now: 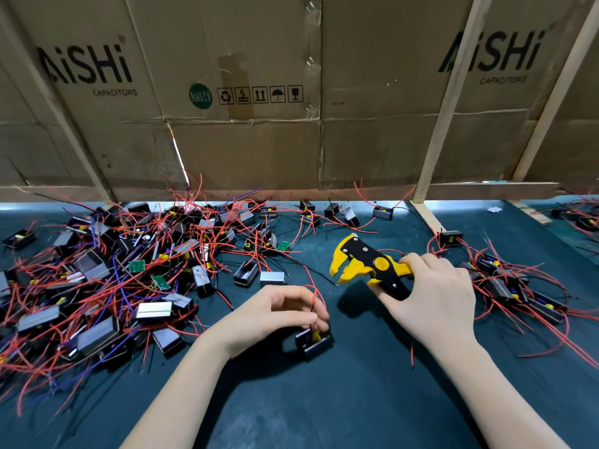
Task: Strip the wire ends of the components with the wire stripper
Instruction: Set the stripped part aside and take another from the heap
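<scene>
The left hand pinches a component near the bench's front edge, and should feed its red wire straight into the open wire stripper gripped by the right hand.

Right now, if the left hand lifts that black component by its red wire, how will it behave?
The red wire arcs thinly, so it probably flexes. The black component looks small and boxy: likely light, dangling and swinging rather than rolling. The left hand pinches the wire.
</scene>
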Tool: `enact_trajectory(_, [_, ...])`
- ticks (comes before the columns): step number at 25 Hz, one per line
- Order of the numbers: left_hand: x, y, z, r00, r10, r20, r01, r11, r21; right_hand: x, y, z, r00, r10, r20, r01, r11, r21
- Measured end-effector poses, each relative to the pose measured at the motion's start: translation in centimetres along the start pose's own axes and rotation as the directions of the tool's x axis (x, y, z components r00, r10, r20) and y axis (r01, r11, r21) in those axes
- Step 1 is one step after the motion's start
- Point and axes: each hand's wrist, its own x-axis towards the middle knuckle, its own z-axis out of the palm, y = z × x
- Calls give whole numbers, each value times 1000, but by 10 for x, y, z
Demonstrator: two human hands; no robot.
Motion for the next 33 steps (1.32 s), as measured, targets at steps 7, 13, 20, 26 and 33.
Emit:
enact_trajectory(7, [4, 0, 8, 990, 17, -141, -11, 999, 43, 0, 0, -2, 999, -14, 39, 13, 1000, 15])
enact_trajectory(13, [10, -1, 16, 932, 37, -360, -41, 999, -5, 0, -3, -2, 1000, 7, 23, -7, 1000, 2])
enact_trajectory(20, [12, -1, 21, 922, 38, -386, -37, 999, 9, -4, -6, -1, 997, -28, 76, 31, 999, -34])
enact_trajectory(26, [11, -2, 17, 939, 17, -343, -16, 1000, 6, -5, -12, -2, 990, -98, 102, 100, 995, -14])
enact_trajectory(33, [13, 0, 20, 910, -20, -415, 25, 1000, 7, -6, -18, -5, 987, -129, 96, 133, 991, -33])
